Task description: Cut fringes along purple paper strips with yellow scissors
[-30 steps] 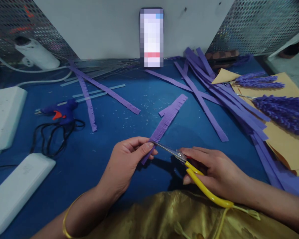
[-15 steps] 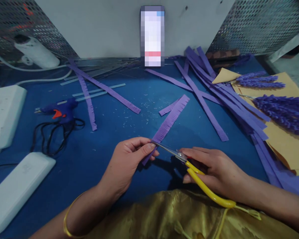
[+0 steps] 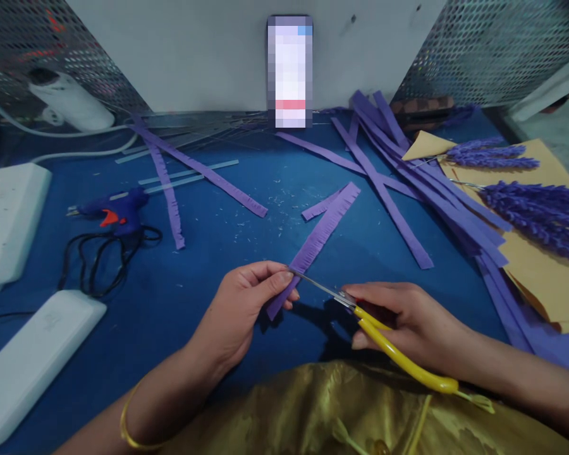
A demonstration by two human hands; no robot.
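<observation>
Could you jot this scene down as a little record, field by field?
Left hand: pinching a fringed purple strip
Right hand: holding yellow-handled scissors
Blades: at the strip, next to the left hand
Left side: blue glue gun, white power strip
Right side: loose purple strips; purple flower sprigs on tan paper
Back: phone upright by white panel, screen blurred
Surface: blue tabletop

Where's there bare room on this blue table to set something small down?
The roomiest patch looks to be between the lower white block and the left hand. Another lies between the held purple strip and the long slanted strip to its right. The right side is crowded with piled strips and purple sprigs on brown paper.
</observation>
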